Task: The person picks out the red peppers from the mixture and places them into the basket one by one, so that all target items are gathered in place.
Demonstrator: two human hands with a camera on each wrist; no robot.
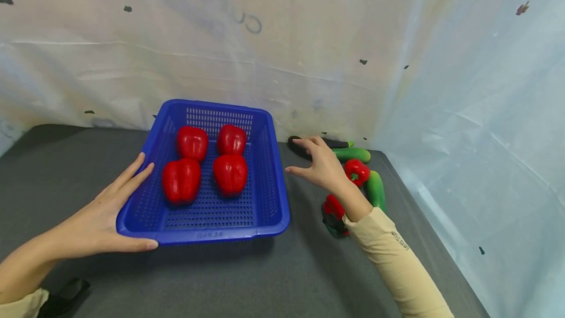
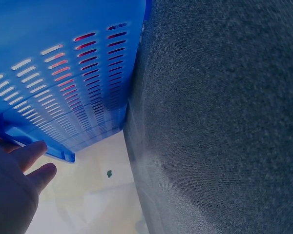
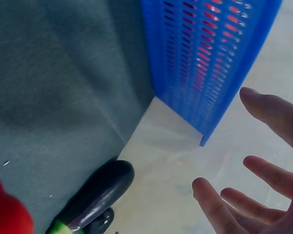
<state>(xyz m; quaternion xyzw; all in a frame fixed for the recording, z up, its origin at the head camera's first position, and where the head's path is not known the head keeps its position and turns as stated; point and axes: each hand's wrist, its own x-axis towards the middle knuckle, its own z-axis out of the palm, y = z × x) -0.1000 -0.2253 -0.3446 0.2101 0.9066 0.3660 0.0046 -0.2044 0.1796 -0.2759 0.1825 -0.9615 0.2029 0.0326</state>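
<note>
A blue plastic basket (image 1: pixel 212 234) with slotted walls stands in the middle of the head view, holding several red bell peppers (image 1: pixel 181 181) in two columns. At its near left corner is my left hand (image 1: pixel 101 217), fingers extended against the left rim and thumb along the front edge. The left wrist view shows fingertips (image 2: pixel 31 155) right at the rim. My right hand (image 1: pixel 324 163) hovers beyond the basket's right side with thumb and fingers spread, holding nothing. In the right wrist view its thumb comes close to the rim, and an eggplant (image 3: pixel 97 192) lies below.
Right of the basket on the dark grey tabletop (image 1: pixel 291 278) lie green cucumbers (image 1: pixel 375 190), dark eggplants (image 1: pixel 337 143) and more red peppers (image 1: pixel 356 172), partly hidden by my right arm. Plastic sheeting (image 1: pixel 309 38) hangs behind and on the right. Something black (image 1: pixel 66 296) lies by my left sleeve.
</note>
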